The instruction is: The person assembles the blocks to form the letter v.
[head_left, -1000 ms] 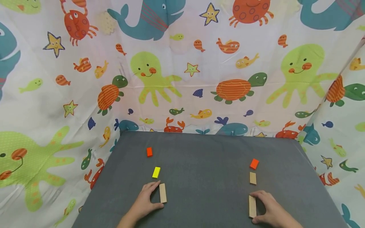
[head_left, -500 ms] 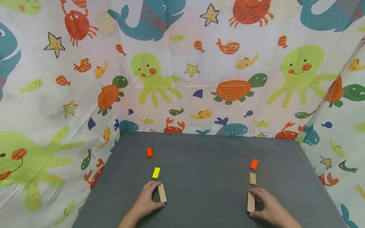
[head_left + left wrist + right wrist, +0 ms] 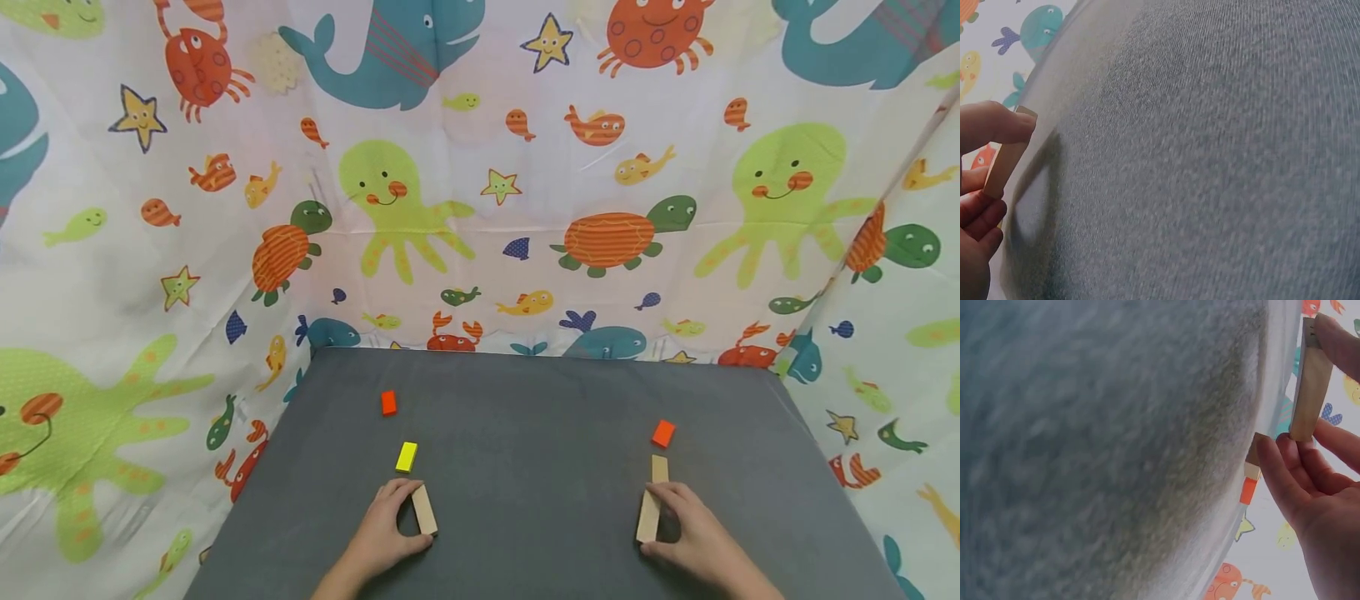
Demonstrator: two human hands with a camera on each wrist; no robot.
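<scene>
My left hand [image 3: 381,529] pinches a long plain wooden block [image 3: 424,510] by its two ends, thumb at the near end and fingers at the far one. In the left wrist view that wooden block [image 3: 1007,165] looks raised off the cloth. On the other side, my right hand [image 3: 693,533] holds a similar wooden block [image 3: 648,517] the same way. Just beyond it lies a shorter-looking wooden block [image 3: 659,468], partly hidden by the right fingertips. The right wrist view shows the gripped block [image 3: 1312,390] between thumb and fingers, with one fingertip at the other wooden block [image 3: 1254,450].
A yellow block [image 3: 407,457] lies just beyond my left hand, and a red-orange block [image 3: 388,403] farther back. Another red-orange block [image 3: 663,433] lies behind the wooden one at right. Grey cloth [image 3: 525,467] covers the table; a sea-animal curtain [image 3: 450,208] encloses it.
My right hand has moved forward and slightly left with its wooden block, close to the wooden block beyond it. The left hand's block has turned a little, its far end shifting left.
</scene>
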